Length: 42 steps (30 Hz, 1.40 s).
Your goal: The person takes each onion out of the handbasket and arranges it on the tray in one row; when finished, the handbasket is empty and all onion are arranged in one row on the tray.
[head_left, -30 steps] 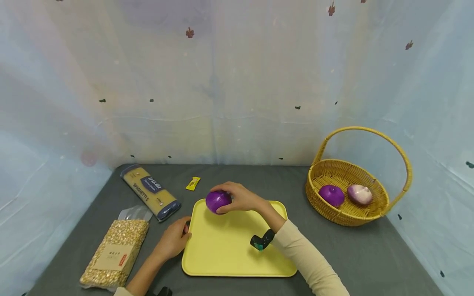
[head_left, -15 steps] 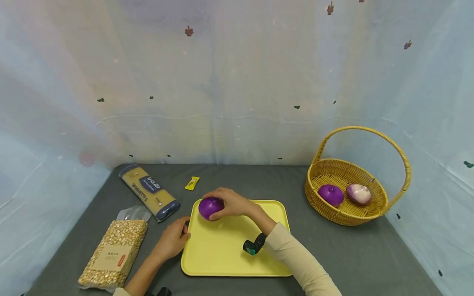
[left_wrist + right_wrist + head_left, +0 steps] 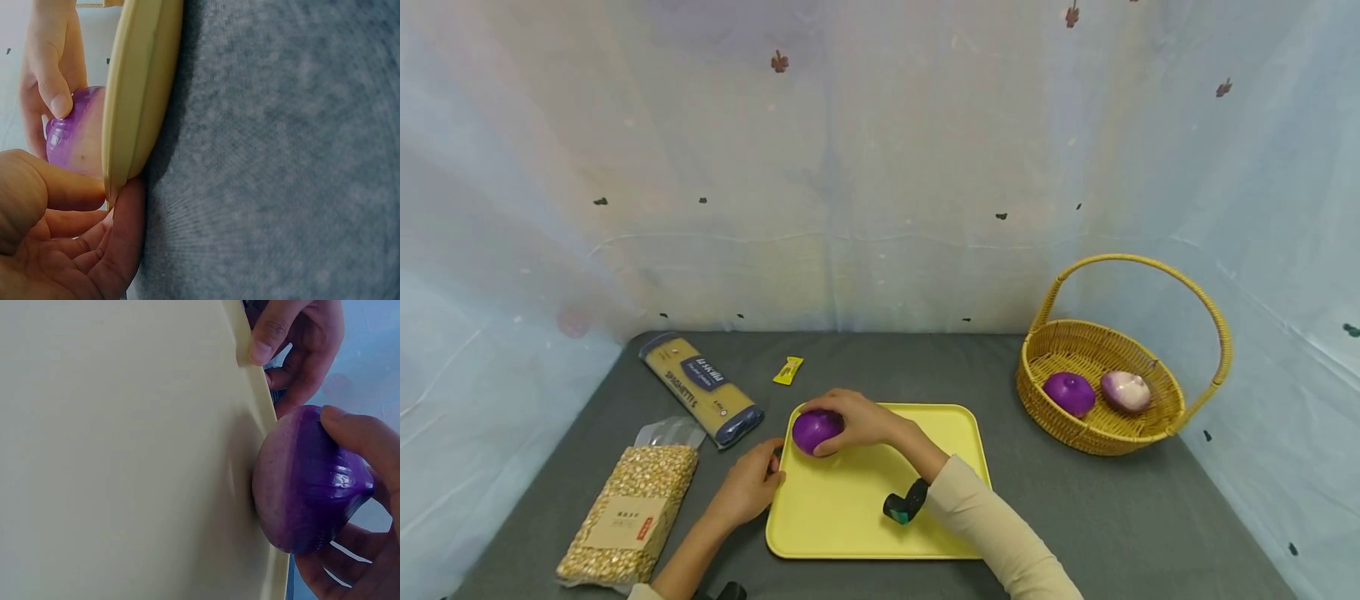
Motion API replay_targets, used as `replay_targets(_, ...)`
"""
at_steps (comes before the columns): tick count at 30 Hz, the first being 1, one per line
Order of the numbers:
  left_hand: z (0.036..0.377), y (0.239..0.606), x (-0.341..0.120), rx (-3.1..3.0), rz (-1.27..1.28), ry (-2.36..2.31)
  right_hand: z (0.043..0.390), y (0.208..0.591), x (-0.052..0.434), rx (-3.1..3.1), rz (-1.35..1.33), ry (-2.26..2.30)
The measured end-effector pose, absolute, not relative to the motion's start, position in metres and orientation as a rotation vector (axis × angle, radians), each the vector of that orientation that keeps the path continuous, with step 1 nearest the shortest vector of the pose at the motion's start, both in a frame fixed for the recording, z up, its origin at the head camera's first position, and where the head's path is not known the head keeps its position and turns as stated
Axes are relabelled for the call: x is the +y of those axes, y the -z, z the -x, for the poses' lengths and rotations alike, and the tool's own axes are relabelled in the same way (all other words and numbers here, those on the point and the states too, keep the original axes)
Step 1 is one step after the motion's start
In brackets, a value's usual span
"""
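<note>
While the right hand [image 3: 857,419] curls over a purple onion [image 3: 816,431], the onion sits at the far left corner of the yellow tray [image 3: 880,517], close against the raised rim. The grip of that hand is closed round the onion: fingers drape over its top and far side, and the thumb comes in from the near side, so the onion lies under the palm and to the hand's left, with most of its purple face showing toward the left hand. From the right wrist view the onion [image 3: 309,481] touches the tray [image 3: 125,450] by its rim, with a thumb on top and fingers beneath.

At the tray's left edge the left hand [image 3: 747,492] pinches the rim, thumb on top and fingers under the lip; the left wrist view shows this grip [image 3: 69,244] closed on the edge of the tray [image 3: 140,94], with the onion [image 3: 75,140] just beyond the rim.

On the grey table [image 3: 1075,508] a wicker basket [image 3: 1150,433] stands well to the right, holding a second purple onion [image 3: 1070,393] and a pale onion [image 3: 1126,392]. Left of the tray lie a spaghetti packet [image 3: 702,388], a bag of grain [image 3: 631,513] and a small yellow sachet [image 3: 788,370].
</note>
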<state>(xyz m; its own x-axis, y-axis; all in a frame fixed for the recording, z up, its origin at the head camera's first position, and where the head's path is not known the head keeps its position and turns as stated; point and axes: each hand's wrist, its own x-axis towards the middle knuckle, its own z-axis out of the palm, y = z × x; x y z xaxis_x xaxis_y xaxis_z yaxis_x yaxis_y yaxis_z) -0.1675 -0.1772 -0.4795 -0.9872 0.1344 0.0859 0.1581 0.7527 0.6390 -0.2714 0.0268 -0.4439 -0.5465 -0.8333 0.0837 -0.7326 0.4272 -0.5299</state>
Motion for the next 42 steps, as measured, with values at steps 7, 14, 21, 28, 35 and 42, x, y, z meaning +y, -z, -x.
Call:
replay_targets(7, 0.1683, 0.4812, -0.1769, -2.901, 0.240, 1.065, 0.2719, 0.4455, 0.0238, 2.470, 1.395, 0.771)
replay_targets(14, 0.1689, 0.4826, -0.1769, -2.901, 0.237, 1.070, 0.2709, 0.4463, 0.0214, 2.455, 1.369, 0.739)
replay_targets(21, 0.1693, 0.4829, -0.1768, -2.894, 0.236, 1.066, 0.2686, 0.4457, 0.0209, 2.454, 1.336, 0.748)
replay_targets(28, 0.1684, 0.4820, -0.1765, -2.904, 0.229, 1.083, 0.2664, 0.4455, 0.0208, 2.462, 1.363, 0.723)
replay_targets(35, 0.1682, 0.4820, -0.1768, -2.909, 0.227, 1.086, 0.2660, 0.4451, 0.0204, 2.466, 1.328, 0.733)
replay_targets(42, 0.1689, 0.4822, -0.1778, -2.895, 0.246, 1.076, 0.2665, 0.4383, 0.0266, 2.498, 1.314, 0.795)
